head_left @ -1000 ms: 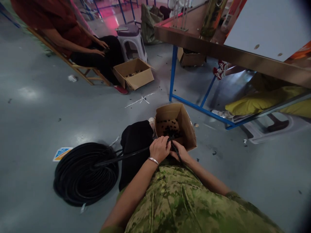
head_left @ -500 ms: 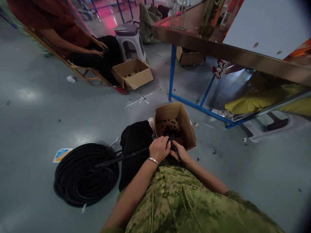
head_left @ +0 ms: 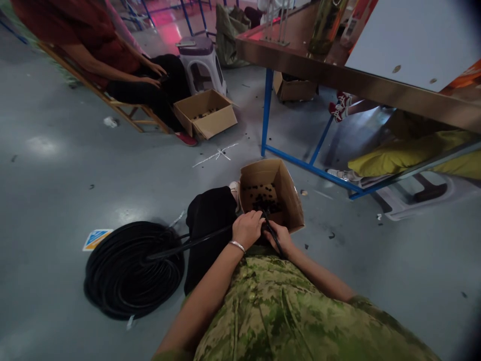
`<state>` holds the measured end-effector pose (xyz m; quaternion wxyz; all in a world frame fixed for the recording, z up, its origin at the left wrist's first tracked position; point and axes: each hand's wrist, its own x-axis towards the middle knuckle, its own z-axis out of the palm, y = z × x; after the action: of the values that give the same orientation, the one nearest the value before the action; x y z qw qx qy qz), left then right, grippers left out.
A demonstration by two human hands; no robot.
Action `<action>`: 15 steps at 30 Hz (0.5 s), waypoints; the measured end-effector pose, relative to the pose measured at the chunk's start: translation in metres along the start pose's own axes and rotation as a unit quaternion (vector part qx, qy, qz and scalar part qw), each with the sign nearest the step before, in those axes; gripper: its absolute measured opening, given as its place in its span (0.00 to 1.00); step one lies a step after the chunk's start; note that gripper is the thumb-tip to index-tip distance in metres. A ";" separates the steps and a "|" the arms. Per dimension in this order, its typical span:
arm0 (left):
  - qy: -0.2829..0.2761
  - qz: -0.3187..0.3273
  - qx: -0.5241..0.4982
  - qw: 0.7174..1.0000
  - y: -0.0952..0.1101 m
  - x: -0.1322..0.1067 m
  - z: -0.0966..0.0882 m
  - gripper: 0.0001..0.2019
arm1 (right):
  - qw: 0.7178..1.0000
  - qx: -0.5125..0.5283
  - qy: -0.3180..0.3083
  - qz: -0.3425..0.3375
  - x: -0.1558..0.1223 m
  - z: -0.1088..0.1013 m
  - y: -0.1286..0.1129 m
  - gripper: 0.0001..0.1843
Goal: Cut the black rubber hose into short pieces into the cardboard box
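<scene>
My left hand (head_left: 248,230), with a silver bracelet at its wrist, is closed around a black rubber-like strip (head_left: 206,238). The strip runs over my dark trouser leg to a large black coil (head_left: 124,281) on the floor at left. My right hand (head_left: 278,238) is closed on a slim black thing (head_left: 274,238), possibly a cutting tool's handle; its kind is unclear. The two hands are close together, above the near edge of an open cardboard box (head_left: 291,200). Small black pieces (head_left: 266,204) lie scattered inside it. The strip's end between my fingers is hard to make out.
A table (head_left: 338,75) on a blue metal frame (head_left: 266,115) stands at right. A co-worker (head_left: 124,65) sits at upper left, beside another cardboard box (head_left: 214,123) and a plastic stool (head_left: 203,62). White string (head_left: 218,154) and scraps lie on the floor.
My hands have shifted slightly, the left a little to the right. The black thing at my right hand now shows as a straighter line. The coil and box have stayed put.
</scene>
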<state>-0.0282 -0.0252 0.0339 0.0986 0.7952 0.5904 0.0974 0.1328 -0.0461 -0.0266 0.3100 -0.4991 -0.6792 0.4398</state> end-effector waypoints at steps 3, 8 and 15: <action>-0.008 -0.015 0.001 1.000 0.001 0.003 0.003 0.14 | 1.000 -0.006 0.010 0.008 -0.001 0.001 0.003 0.20; -0.015 -0.028 0.013 0.999 0.001 0.005 0.010 0.15 | 0.999 -0.023 0.013 0.020 0.000 0.004 0.009 0.19; -0.087 -0.046 0.041 0.994 0.003 0.015 0.017 0.14 | 0.998 -0.024 0.016 0.053 0.004 0.013 0.024 0.15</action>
<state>-0.0163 -0.0121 0.0192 0.1213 0.7757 0.6193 -0.0007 0.1301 -0.0434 -0.0535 0.2851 -0.5486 -0.6574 0.4309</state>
